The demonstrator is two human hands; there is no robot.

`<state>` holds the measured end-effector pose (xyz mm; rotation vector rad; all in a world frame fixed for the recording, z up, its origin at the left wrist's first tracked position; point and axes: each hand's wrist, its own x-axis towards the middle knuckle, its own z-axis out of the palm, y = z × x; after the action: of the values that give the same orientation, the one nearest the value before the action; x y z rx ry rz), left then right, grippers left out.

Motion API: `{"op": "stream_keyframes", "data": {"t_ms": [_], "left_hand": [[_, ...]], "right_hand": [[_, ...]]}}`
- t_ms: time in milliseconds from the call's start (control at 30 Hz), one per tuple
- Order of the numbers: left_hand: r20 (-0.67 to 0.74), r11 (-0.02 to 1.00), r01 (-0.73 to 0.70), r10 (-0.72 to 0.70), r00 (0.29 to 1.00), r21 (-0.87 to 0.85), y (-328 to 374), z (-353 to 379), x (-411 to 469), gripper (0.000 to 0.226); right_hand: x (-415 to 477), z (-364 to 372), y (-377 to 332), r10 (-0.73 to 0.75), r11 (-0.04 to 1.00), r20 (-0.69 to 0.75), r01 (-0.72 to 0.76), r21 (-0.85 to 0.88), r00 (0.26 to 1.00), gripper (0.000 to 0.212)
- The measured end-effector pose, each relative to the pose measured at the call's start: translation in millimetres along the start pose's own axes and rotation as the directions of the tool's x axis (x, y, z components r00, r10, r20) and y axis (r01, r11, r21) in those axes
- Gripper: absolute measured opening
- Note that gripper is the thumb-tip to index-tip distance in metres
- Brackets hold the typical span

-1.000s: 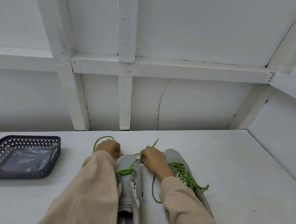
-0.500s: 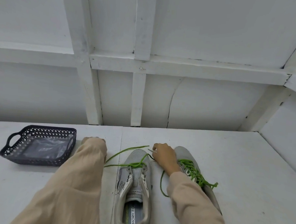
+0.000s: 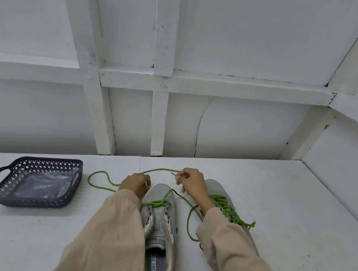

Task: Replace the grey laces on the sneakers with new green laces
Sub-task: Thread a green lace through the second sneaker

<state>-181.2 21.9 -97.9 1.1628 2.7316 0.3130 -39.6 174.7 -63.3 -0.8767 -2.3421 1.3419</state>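
Step in hand: threading the green lace (image 3: 99, 181) through the lowest eyelets of the unfinished sneaker (image 3: 159, 215). With only one crossing showing at the toe end, lacing on this shoe is judged barely begun.
Right hand (image 3: 191, 183): hovering at 1 o'clock of the toe, fingers (image 3: 184, 176) pinching together on the lace tip, likely aiming the stiff end at the next eyelet.
Left hand (image 3: 137, 185): resting at 10 o'clock of the toe, fingers curling in, seemingly clamping the other run of lace. Exact contact hiding behind the knuckles. Probably evening out the two ends.
Lace path: looping out over the worktop (image 3: 286, 211) toward 9 o'clock, arcing between the hands at 12, another loop lying at 4 o'clock of the shoe beside the right sleeve (image 3: 228, 245). Lying loose, not tangling.
Unfinished sneaker: sitting toe toward 12, heel toward 6, tongue showing, upper eyelets standing empty. Pointing away, probably giving both hands equal reach to the two eyelet rows.
Finished sneaker (image 3: 222, 201): lying just beside at 3 o'clock, partly hiding under the right forearm, green lacing running its full length, ends trailing toward 5.
Grey laces: not showing on either shoe.
Basket (image 3: 46, 159): sitting well apart at 9 o'clock, holding a clear plastic bag (image 3: 44, 182), out of the lace's sweep.
Risk: loose loops snagging under a sleeve on the next pull, and ends coming out uneven.
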Motion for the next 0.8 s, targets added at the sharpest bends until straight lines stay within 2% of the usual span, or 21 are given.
{"op": "stream_keyframes", "data": {"t_ms": [133, 200, 300, 400, 467, 533, 633, 700, 767, 800], "left_hand": [[-0.121, 0.991, -0.03, 0.046, 0.992, 0.128, -3, 8, -4, 0.051], [-0.06, 0.982, -0.007, 0.018, 0.998, 0.189, -3, 11, -4, 0.061], [0.062, 0.984, 0.066, -0.077, 0.995, 0.167, -5, 14, -3, 0.061], [-0.025, 0.987, 0.099, -0.097, 0.995, 0.123, -10, 12, -4, 0.053], [-0.023, 0.984, 0.11, -0.108, 0.994, 0.136, -15, 9, -3, 0.047], [-0.012, 0.985, 0.147, -0.147, 0.989, 0.088, -17, 7, -3, 0.044], [-0.042, 0.979, 0.196, -0.199, 0.979, -0.055, -16, 6, -7, 0.032], [-0.078, 0.929, 0.218, -0.252, 0.965, -0.3, -13, 1, -10, 0.023], [-0.062, 0.755, 0.189, -0.291, 0.955, -0.628, -7, -9, -15, 0.022], [-0.045, 0.657, 0.157, -0.281, 0.959, -0.737, -3, -16, -19, 0.024]], "right_hand": [[-6, -1, -9, 0.02, 0.99, 0.064, -0.029, 0.138, 0.998, 0.009], [-9, -2, -12, 0.03, 0.99, 0.106, -0.044, 0.132, 0.994, 0.01], [-16, -5, -15, 0.05, 0.986, 0.168, -0.075, 0.147, 0.985, 0.012], [-21, -10, -14, 0.051, 0.978, 0.209, -0.092, 0.188, 0.977, 0.012], [-24, -15, -15, 0.028, 0.971, 0.224, -0.079, 0.224, 0.974, 0.01], [-27, -19, -17, -0.043, 0.968, 0.299, -0.035, 0.25, 0.953, 0.008], [-31, -20, -18, -0.136, 0.967, 0.469, 0.015, 0.253, 0.873, 0.01], [-31, -15, -14, -0.163, 0.975, 0.494, 0.062, 0.214, 0.854, 0.01], [-31, -8, -10, -0.155, 0.98, 0.44, 0.082, 0.179, 0.885, 0.01], [-31, -6, -9, -0.134, 0.983, 0.38, 0.073, 0.17, 0.915, 0.008]]}}
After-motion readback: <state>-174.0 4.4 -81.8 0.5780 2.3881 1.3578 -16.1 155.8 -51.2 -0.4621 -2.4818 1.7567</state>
